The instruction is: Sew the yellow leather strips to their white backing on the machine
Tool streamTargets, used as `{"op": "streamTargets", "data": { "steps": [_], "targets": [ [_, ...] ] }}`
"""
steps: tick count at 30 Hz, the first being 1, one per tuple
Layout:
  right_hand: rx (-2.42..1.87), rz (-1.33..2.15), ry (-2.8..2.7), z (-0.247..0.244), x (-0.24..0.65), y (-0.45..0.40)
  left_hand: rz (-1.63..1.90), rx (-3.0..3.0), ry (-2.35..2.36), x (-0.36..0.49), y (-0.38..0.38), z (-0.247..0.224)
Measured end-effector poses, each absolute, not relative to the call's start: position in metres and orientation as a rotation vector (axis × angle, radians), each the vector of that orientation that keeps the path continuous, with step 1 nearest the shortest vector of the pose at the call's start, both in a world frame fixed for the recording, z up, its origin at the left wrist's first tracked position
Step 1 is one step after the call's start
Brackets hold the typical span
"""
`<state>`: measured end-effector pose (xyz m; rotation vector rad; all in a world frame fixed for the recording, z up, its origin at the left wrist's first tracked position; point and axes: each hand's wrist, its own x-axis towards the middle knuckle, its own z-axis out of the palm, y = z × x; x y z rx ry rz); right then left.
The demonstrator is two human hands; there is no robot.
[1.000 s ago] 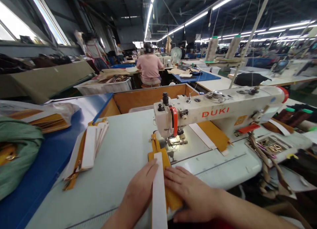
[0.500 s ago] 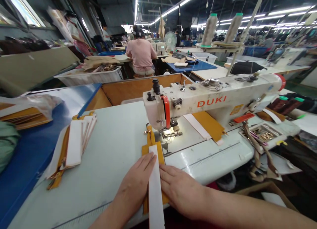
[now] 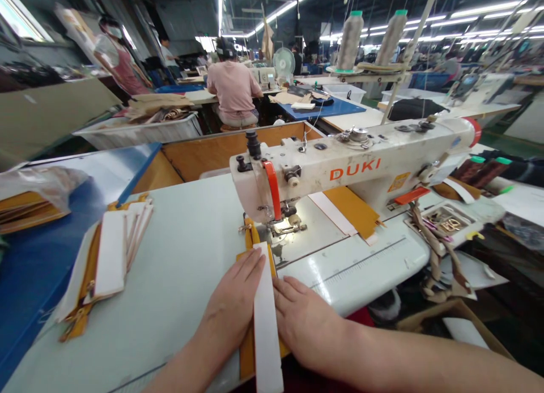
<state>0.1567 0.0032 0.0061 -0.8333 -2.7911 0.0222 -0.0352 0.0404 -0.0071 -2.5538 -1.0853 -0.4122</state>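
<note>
Head view: a white strip [image 3: 268, 325] is laid lengthwise over the mustard zippered piece [image 3: 247, 359], at seven o'clock from the presser foot [image 3: 289, 229]. At the strip's nine o'clock the left hand [image 3: 233, 297] is pressed flat, fingers together; at three, the right hand [image 3: 305, 320] is flattened likewise. Whether anything is pinched by the hidden thumbs cannot be told. Alignment, it seems, is in hand; flush edges and steady pressure would be called for next.

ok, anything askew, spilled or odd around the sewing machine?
Nothing visibly spilled. Tan strips dangle, crumpled, off the table edge beside the parts tray, which looks untidy. The white-and-mustard stack at left is fanned unevenly. The long white strip looks straight.
</note>
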Motion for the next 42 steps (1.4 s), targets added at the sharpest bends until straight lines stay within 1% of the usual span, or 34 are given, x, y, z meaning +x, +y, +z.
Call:
{"op": "streamTargets", "data": {
  "steps": [3,7,16,32,38,42],
  "targets": [
    [-0.842,0.058,-2.771,0.004,0.158,-0.004,-0.360,-2.574,-1.039,-0.034,0.042,-0.014],
    [-0.845,0.080,-2.762,0.002,0.160,-0.009,-0.313,-2.579,-1.097,-0.035,0.039,-0.017],
    [-0.851,0.138,-2.793,0.002,0.162,-0.009,-0.328,-2.559,-1.072,-0.037,0.041,-0.022],
    [-0.804,0.092,-2.738,-0.012,0.162,-0.006,-0.288,-2.513,-1.012,-0.040,0.041,-0.026],
    [-0.817,0.029,-2.710,-0.018,0.162,-0.006,-0.384,-2.527,-0.976,-0.041,0.043,-0.025],
    [-0.820,0.035,-2.678,-0.020,0.160,-0.006,-0.369,-2.528,-0.977,-0.041,0.042,-0.026]
  ]
}}
